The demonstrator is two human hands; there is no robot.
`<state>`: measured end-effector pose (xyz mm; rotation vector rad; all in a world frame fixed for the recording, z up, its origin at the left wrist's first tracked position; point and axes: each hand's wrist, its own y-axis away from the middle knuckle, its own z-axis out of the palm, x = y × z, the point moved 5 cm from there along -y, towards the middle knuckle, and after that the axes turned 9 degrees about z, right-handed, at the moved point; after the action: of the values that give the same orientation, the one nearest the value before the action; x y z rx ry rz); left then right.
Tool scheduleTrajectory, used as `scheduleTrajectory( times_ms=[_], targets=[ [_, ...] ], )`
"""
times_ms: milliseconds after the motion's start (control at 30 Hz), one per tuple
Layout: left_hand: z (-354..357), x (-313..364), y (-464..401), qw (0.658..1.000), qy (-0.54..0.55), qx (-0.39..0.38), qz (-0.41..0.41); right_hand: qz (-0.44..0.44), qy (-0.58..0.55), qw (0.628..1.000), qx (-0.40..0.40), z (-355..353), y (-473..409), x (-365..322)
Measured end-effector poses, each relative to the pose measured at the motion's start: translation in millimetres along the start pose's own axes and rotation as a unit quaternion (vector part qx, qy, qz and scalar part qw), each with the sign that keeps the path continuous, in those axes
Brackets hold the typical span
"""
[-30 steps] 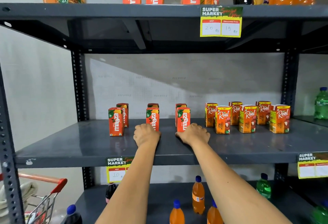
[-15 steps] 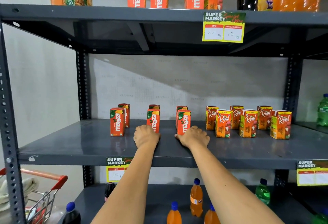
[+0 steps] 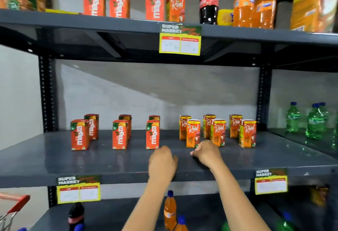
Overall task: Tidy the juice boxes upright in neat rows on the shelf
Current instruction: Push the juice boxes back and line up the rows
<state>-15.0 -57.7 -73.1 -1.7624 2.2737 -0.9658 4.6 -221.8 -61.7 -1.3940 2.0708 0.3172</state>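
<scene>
Orange Real juice boxes (image 3: 193, 133) stand upright toward the shelf's (image 3: 54, 159) right end, just beyond my right hand (image 3: 206, 153), its grip loosely curled and empty, nearer than my empty, half-open left hand (image 3: 161, 163).

Front of the shelf (image 3: 54, 161) is wide open; juice boxes (image 3: 193, 133) probably block the back (blurry view).
</scene>
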Motion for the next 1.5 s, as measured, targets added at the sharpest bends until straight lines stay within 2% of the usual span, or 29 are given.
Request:
scheduleTrajectory(
  times_ms=[67, 133, 233, 367, 567, 733, 1500],
  targets=[
    [18.4, 34.1, -9.7, 1.0, 0.012, -0.014, 0.009, 0.033, -0.031, 0.998, 0.049, -22.3, -12.5, 26.0],
    [33.4, 56.6, -24.0, 0.999, 0.039, -0.027, -0.022, 0.078, -0.076, 0.989, 0.097, -40.0, -25.8, 48.1],
    [48.8, 70.5, -46.4, 0.993, 0.061, -0.032, -0.091, 0.111, -0.075, 0.987, 0.09, -46.6, -45.1, 62.4],
    [59.6, 69.4, -67.4, 0.989, 0.065, -0.016, -0.133, 0.066, 0.064, 0.991, 0.093, -42.2, -58.2, 58.5],
    [60.6, 63.1, -74.7, 0.987, 0.068, 0.003, -0.145, 0.058, 0.075, 0.992, 0.088, -37.6, -64.9, 59.5],
    [56.2, 58.3, -70.7, 0.984, 0.024, 0.017, -0.173, 0.053, 0.083, 0.991, 0.092, -35.8, -66.1, 61.5],
    [60.6, 59.4, -73.8, 0.987, 0.008, 0.006, -0.16, 0.077, 0.085, 0.988, 0.1, -34.0, -63.6, 61.6]
  ],
)
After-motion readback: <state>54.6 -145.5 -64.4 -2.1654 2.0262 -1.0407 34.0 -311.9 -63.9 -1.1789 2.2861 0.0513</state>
